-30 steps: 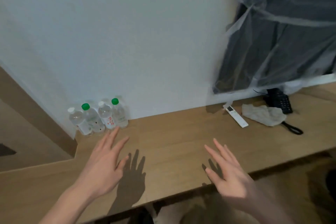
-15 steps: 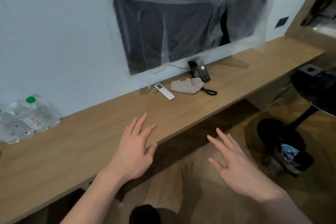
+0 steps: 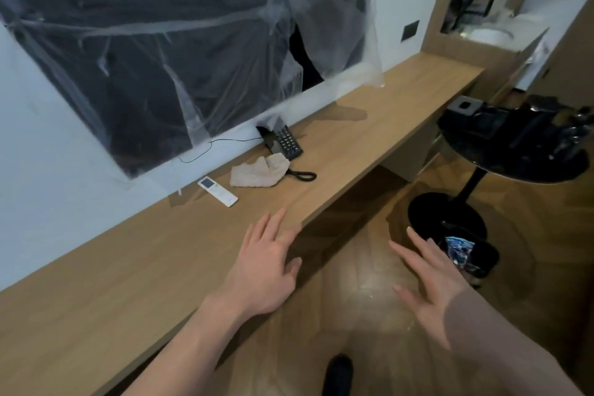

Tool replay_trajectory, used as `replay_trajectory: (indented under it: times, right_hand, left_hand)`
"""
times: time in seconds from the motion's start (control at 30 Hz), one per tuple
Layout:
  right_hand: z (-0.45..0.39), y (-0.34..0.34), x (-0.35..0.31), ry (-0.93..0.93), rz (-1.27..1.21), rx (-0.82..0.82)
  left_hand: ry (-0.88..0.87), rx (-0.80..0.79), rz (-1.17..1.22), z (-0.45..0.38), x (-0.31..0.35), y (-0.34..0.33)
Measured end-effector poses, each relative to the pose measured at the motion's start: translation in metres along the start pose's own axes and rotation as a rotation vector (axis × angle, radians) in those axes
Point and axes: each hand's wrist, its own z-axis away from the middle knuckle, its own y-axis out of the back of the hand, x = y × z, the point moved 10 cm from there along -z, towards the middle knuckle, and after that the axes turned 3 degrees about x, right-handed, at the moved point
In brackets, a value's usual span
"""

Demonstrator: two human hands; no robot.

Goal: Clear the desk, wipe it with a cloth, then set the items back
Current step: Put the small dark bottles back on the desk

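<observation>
A long wooden desk runs along the wall. On it lie a white remote, a crumpled beige cloth and a black telephone with its coiled cord beside the cloth. My left hand hovers open, fingers spread, over the desk's front edge, below the remote. My right hand is open too, held over the floor to the right of the desk. Neither hand holds anything.
A dark screen wrapped in clear plastic hangs on the wall above the desk. A black round table with dark items on it stands to the right, its base on the wooden floor. A dark shoe shows at the bottom.
The view has swung right: the water bottles at the left have left the frame, and the remote, cloth and telephone are nearer. Both hands stay open and have shifted right along the desk edge.
</observation>
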Motion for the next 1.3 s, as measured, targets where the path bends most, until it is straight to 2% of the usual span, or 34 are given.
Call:
replay_trajectory:
  times: [0.1,0.27,0.47,0.57,0.93,1.3]
  right_hand:
    - [-0.015,0.031,0.039,-0.03,0.068,0.007]
    - [-0.043,0.086,0.097,-0.074,0.022,0.106]
    - [-0.05,0.127,0.169,-0.133,-0.045,0.133]
    - [-0.059,0.153,0.21,-0.13,-0.073,0.14]
    - [-0.085,0.242,0.355,-0.033,0.009,0.047]
    - [-0.142,0.298,0.428,0.061,-0.026,-0.03]
  left_hand:
    - [-0.035,-0.022,0.038,-0.046,0.038,-0.011]
    - [-0.102,-0.075,0.043,-0.12,0.099,-0.027]
    - [-0.206,-0.152,0.06,-0.172,0.199,-0.048]
    - [-0.223,-0.14,0.012,-0.197,0.246,-0.061]
    - [-0.038,-0.097,0.042,-0.234,0.375,-0.121]
    - [0.103,-0.075,0.024,-0.284,0.409,-0.149]
